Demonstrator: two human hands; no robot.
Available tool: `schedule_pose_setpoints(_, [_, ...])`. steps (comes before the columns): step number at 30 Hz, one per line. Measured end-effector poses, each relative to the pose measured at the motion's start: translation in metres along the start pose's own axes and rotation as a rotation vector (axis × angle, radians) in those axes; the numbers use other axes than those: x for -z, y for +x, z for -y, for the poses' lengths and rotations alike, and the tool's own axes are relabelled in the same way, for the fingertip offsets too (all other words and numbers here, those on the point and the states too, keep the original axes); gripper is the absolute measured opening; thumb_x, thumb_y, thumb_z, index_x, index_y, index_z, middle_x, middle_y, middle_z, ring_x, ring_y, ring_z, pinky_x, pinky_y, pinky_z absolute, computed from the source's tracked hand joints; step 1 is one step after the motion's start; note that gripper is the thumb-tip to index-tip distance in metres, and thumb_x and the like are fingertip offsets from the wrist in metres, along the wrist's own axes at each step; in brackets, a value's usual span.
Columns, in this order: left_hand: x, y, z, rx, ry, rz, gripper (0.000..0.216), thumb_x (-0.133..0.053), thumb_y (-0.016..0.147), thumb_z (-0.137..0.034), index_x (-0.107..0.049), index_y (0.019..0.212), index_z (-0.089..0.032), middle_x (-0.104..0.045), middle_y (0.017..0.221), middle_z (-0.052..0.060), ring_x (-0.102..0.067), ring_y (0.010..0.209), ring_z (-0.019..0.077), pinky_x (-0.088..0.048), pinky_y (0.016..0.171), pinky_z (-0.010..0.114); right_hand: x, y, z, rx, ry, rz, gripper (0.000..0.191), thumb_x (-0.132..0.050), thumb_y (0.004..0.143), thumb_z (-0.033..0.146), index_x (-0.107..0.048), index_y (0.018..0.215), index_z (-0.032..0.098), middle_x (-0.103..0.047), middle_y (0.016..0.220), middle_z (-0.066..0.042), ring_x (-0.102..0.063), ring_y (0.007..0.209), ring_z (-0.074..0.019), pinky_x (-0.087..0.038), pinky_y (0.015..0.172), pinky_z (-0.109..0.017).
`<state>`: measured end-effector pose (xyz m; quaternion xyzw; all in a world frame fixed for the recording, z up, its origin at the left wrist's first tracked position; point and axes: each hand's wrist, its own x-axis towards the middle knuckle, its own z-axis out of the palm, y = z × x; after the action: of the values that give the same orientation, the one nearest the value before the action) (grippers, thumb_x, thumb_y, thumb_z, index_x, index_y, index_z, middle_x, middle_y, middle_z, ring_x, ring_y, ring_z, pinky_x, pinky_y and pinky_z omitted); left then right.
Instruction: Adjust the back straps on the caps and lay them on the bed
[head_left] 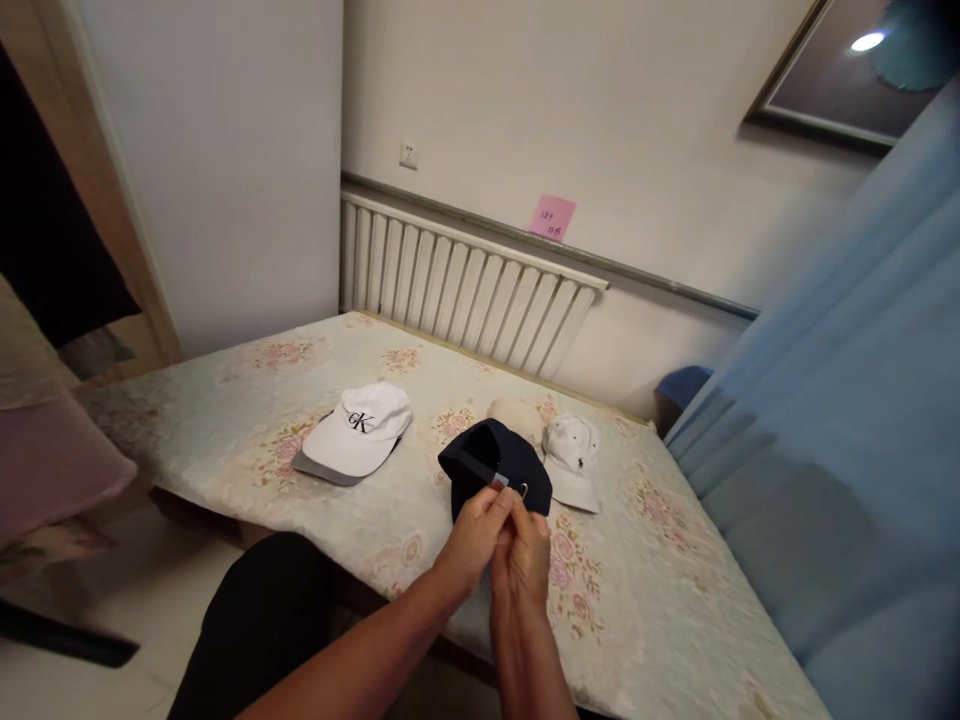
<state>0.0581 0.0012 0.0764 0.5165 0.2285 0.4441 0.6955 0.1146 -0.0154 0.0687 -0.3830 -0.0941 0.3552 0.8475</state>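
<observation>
Navy cap [523,458], beige cap [513,413] partly hidden

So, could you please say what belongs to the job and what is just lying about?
Job: dark navy fabric cap, held in left hand and right hand; probably also white black-lettered fabric cap, white fabric cap with small dark emblem.
Background: pink paper note, white ribbed radiator.

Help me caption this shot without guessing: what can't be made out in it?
In the head view:
Dark cap: its pinched part is hidden by the left hand and right hand.
Beige item: lower part hidden behind the dark cap.
Gray brim-like edge: mostly covered by the white cap.
Pink note: handwriting too small to read.
Framed picture: cut off by the top and right edges.
</observation>
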Motion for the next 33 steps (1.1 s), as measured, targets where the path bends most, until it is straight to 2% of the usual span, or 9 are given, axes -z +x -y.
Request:
schedule_pose_setpoints(5, [0.001, -0.001, 0.006, 0.090, -0.283, -0.149, 0.034, -0.065, 0.075, -0.046, -0.057, 0.072, -0.014, -0.053, 0.064, -0.003, -0.048, 0.059, 0.0079, -0.038, 0.058, 0.020, 0.005, -0.012, -0.014, -0.066, 0.021, 0.060, 0.026, -0.078, 0.059, 0.023, -0.060, 0.075, 0.014, -0.068, 0.069, 0.000, -0.065, 0.067, -0.0125, -0.052, 0.067, -0.024])
schedule_pose_setpoints(9, [0.003, -0.001, -0.007, 0.120, -0.282, -0.167, 0.031, -0.071, 0.070, -0.040, -0.056, 0.070, -0.013, -0.051, 0.058, -0.005, -0.044, 0.051, 0.0056, -0.033, 0.050, 0.018, 0.005, -0.013, -0.011, -0.081, 0.086, 0.120, 0.022, -0.076, 0.064, 0.025, -0.059, 0.073, 0.015, -0.067, 0.068, 0.001, -0.063, 0.065, -0.0112, -0.051, 0.065, -0.024])
schedule_pose_setpoints(12, [0.002, -0.001, -0.015, 0.095, -0.310, -0.117, 0.026, -0.070, 0.071, -0.036, -0.059, 0.070, -0.012, -0.058, 0.061, -0.001, -0.051, 0.055, 0.0079, -0.038, 0.054, 0.020, 0.007, -0.011, -0.005, -0.105, 0.148, 0.139, 0.020, -0.073, 0.069, 0.030, -0.057, 0.075, 0.018, -0.067, 0.070, 0.002, -0.063, 0.068, -0.0119, -0.051, 0.068, -0.026])
schedule_pose_setpoints(15, [0.001, -0.003, -0.017, 0.087, -0.435, -0.117, 0.021, -0.070, 0.072, -0.031, -0.061, 0.072, -0.013, -0.065, 0.068, 0.002, -0.060, 0.065, 0.0124, -0.045, 0.066, 0.024, 0.009, -0.009, -0.001, -0.130, 0.168, 0.124, 0.018, -0.069, 0.072, 0.031, -0.057, 0.078, 0.020, -0.067, 0.073, 0.002, -0.064, 0.070, -0.0124, -0.051, 0.070, -0.028])
schedule_pose_setpoints(19, [0.003, -0.006, -0.017, 0.164, -0.625, -0.181, 0.017, -0.073, 0.068, -0.020, -0.058, 0.073, -0.014, -0.069, 0.075, 0.004, -0.066, 0.075, 0.0164, -0.048, 0.082, 0.031, 0.010, -0.012, 0.004, -0.067, 0.166, 0.030, 0.017, -0.071, 0.070, 0.024, -0.055, 0.074, 0.021, -0.067, 0.070, 0.004, -0.063, 0.067, -0.0104, -0.051, 0.068, -0.025])
schedule_pose_setpoints(22, [0.005, -0.009, -0.017, 0.225, -0.729, -0.121, 0.017, -0.071, 0.070, -0.015, -0.058, 0.080, -0.014, -0.070, 0.082, 0.006, -0.067, 0.083, 0.0180, -0.047, 0.090, 0.036, 0.009, -0.018, 0.007, -0.022, 0.156, 0.007, 0.016, -0.072, 0.071, 0.024, -0.056, 0.074, 0.021, -0.068, 0.073, 0.003, -0.066, 0.074, -0.0113, -0.052, 0.075, -0.027])
schedule_pose_setpoints(25, [0.005, -0.009, -0.016, 0.250, -0.780, -0.088, 0.016, -0.069, 0.075, -0.017, -0.058, 0.086, -0.014, -0.070, 0.087, 0.007, -0.067, 0.085, 0.0175, -0.048, 0.090, 0.037, 0.009, -0.022, 0.007, -0.014, 0.175, 0.052, 0.014, -0.071, 0.071, 0.023, -0.059, 0.078, 0.020, -0.071, 0.079, 0.001, -0.067, 0.081, -0.0128, -0.051, 0.085, -0.030])
schedule_pose_setpoints(28, [0.004, -0.008, -0.013, 0.277, -0.799, -0.129, 0.014, -0.068, 0.075, -0.015, -0.057, 0.085, -0.015, -0.069, 0.081, 0.004, -0.066, 0.077, 0.0147, -0.051, 0.083, 0.033, 0.010, -0.025, 0.006, -0.044, 0.205, 0.108, 0.011, -0.069, 0.072, 0.023, -0.062, 0.080, 0.019, -0.072, 0.081, 0.000, -0.067, 0.082, -0.0142, -0.049, 0.091, -0.034])
schedule_pose_setpoints(33, [0.002, -0.010, -0.010, 0.275, -0.765, -0.135, 0.015, -0.065, 0.073, -0.009, -0.056, 0.082, -0.017, -0.068, 0.075, 0.000, -0.064, 0.070, 0.0124, -0.051, 0.078, 0.030, 0.012, -0.021, 0.009, -0.226, 0.274, 0.186, 0.022, -0.059, 0.079, 0.035, -0.066, 0.091, 0.018, -0.073, 0.090, -0.005, -0.066, 0.093, -0.0184, -0.045, 0.098, -0.040])
